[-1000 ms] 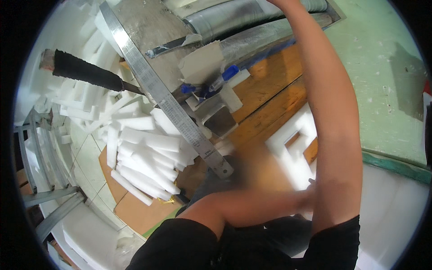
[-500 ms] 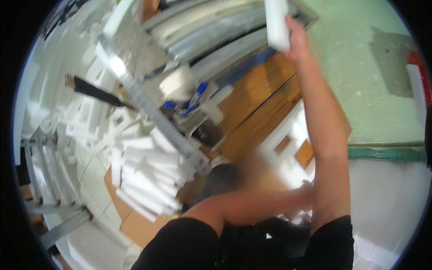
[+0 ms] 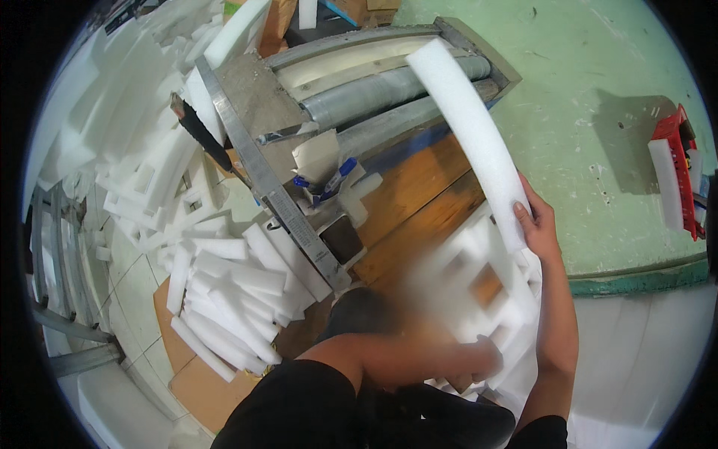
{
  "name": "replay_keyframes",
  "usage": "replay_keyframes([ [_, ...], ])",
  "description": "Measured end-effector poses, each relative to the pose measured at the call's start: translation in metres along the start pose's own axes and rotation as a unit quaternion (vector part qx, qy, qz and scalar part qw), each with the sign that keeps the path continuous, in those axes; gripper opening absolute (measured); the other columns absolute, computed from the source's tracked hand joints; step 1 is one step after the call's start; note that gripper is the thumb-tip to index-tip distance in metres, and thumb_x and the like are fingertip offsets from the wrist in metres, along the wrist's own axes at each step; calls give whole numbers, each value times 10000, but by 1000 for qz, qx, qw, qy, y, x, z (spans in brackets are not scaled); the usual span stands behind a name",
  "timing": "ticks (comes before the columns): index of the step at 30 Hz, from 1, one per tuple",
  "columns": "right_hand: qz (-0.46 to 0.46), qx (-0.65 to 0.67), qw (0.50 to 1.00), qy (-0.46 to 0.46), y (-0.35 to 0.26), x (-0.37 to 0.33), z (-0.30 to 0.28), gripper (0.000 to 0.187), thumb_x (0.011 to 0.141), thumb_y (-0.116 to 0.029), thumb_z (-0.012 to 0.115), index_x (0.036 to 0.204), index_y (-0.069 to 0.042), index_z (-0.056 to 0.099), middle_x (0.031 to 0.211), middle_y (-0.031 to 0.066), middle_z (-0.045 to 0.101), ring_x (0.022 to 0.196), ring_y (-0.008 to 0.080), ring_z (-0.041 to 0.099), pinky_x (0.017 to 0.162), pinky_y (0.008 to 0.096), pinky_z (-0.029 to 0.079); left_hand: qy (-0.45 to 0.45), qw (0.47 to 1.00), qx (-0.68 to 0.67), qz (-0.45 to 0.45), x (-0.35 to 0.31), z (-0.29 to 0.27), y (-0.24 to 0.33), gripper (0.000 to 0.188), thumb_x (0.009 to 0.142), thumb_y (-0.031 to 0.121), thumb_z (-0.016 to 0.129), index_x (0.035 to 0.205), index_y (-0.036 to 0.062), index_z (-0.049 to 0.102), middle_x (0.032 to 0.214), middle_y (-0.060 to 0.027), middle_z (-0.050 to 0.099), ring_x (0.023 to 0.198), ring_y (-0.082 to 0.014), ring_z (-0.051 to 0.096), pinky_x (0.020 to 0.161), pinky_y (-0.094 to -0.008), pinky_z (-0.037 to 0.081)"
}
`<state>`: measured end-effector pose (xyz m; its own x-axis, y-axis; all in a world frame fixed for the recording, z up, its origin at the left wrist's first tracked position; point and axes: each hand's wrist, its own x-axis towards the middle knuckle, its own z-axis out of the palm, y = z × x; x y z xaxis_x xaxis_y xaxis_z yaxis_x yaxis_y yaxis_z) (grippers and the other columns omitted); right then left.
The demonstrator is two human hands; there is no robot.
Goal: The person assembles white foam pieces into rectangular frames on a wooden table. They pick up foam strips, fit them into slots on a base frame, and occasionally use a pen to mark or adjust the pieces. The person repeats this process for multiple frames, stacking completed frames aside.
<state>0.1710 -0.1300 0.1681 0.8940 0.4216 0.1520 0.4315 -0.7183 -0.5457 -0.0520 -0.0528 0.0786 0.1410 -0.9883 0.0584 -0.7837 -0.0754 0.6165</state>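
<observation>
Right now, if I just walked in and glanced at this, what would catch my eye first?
Most likely the long white foam strip arching across the middle, gripped near its lower end by the right hand. Next, the heap of white foam pieces on the floor at left, beside a metal machine with grey rollers. The left hand is blurred low in the middle, among cut-out foam frames on a wooden bench.

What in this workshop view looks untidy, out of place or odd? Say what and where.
White foam offcuts lie heaped loosely on the tiled floor to the left of the metal machine, some on flattened cardboard. The right hand holds a long foam strip that curves over the wooden bench. The left hand's area is blurred.
</observation>
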Motion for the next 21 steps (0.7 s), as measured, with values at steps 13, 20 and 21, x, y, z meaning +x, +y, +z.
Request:
replay_keyframes([
  [13, 91, 361, 928, -28, -68, 15, 4, 550, 1018, -248, 657, 1512, -37, 537, 1333, 89, 672, 1101, 162, 639, 958, 304, 508, -57, 983, 82, -154, 15, 52, -51, 323, 771, 227, 785, 1043, 53, 780, 1079, -171, 757, 982, -352, 730, 989, -708, 463],
  [20, 145, 512, 846, 29, -14, -119, -43, 684, 1017, -379, 647, 1526, 43, 470, 1430, 122, 609, 1259, 188, 592, 1073, 314, 453, -6, 927, 185, -326, -7, 47, -77, 628, 932, 293, 616, 1503, 51, 516, 1581, -294, 401, 1448, -539, 370, 1086, -880, 136],
  [21, 158, 521, 838, 47, -8, -144, -46, 686, 1019, -396, 643, 1518, 45, 479, 1407, 118, 626, 1230, 186, 608, 1056, 314, 465, -11, 919, 183, -350, -10, 44, -84, 616, 975, 293, 550, 1543, 69, 472, 1624, -293, 331, 1472, -568, 299, 1072, -897, 108],
])
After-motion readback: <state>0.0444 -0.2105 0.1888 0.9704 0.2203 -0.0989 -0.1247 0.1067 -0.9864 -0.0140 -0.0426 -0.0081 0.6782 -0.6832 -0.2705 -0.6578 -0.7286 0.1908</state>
